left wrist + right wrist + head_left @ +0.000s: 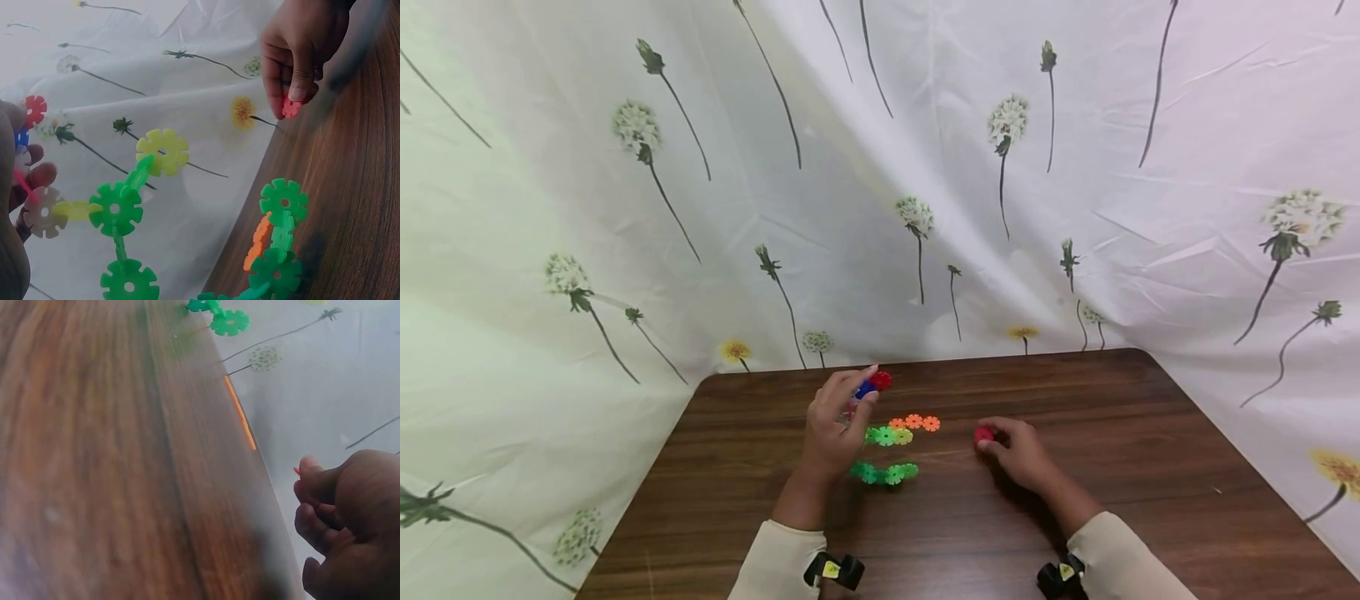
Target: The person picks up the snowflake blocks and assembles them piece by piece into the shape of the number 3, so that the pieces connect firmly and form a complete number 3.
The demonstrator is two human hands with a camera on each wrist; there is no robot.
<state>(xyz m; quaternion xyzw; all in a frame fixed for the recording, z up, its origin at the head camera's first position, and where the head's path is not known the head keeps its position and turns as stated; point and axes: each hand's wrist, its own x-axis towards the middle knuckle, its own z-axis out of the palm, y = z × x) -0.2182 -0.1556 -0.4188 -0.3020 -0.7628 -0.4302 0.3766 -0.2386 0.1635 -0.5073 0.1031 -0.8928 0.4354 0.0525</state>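
Observation:
My left hand (835,425) is raised over the table and holds a chain of notched plastic discs. A red disc (882,380) and a blue disc (865,389) stick out past its fingers. In the left wrist view the chain runs on through a clear disc (45,213) to yellow and green discs (117,209) hanging below. Part of it is hidden by the palm. To the right, my right hand (1018,450) pinches a single red disc (983,434) between thumb and fingers, apart from the chain.
Joined orange discs (913,422) lie on the brown wooden table (1150,467) between the hands. Nearer to me is a curved stretch of green discs (893,474). A white cloth (850,250) printed with dandelions hangs behind the table's far edge.

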